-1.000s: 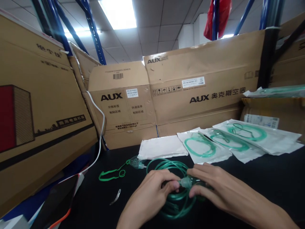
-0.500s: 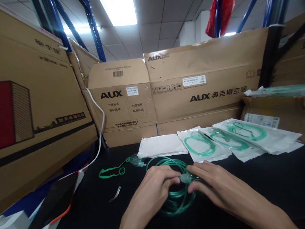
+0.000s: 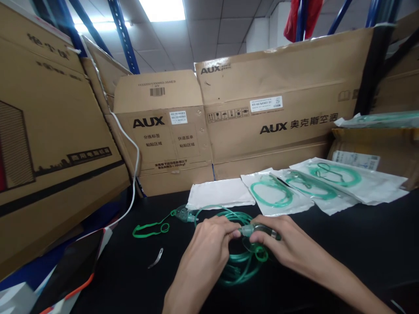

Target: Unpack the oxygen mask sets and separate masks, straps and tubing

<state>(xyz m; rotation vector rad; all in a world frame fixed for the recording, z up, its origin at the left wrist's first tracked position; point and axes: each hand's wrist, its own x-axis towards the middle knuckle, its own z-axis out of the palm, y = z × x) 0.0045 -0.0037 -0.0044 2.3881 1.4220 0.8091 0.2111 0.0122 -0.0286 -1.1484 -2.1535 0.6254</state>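
My right hand [image 3: 284, 240] is closed around a small clear-green oxygen mask [image 3: 250, 230], thumb below and fingers above. Its pale connector points left, toward my left hand [image 3: 212, 240], whose thumb and finger pinch the green tubing [image 3: 240, 232] right at that connector. Whether the tube is fully seated there I cannot tell. A green ring [image 3: 261, 253] hangs beneath the mask. Under both hands lies a coil of green tubing [image 3: 238, 274]. To the left a second mask [image 3: 183, 213] rests on the black table with its green elastic strap [image 3: 147, 231].
A small curved metal strip [image 3: 156, 258] lies left of my hands. Several white pouches [image 3: 271, 194] with green tubing lie at the back right, beside a plain white pouch [image 3: 221, 194]. A phone [image 3: 73, 266] sits at the left. Cardboard boxes [image 3: 170, 152] wall the back.
My right hand has shifted its grip on the mask, so more of the mask and its green ring now show. Left hand still pinches at the connector. The view has moved slightly.
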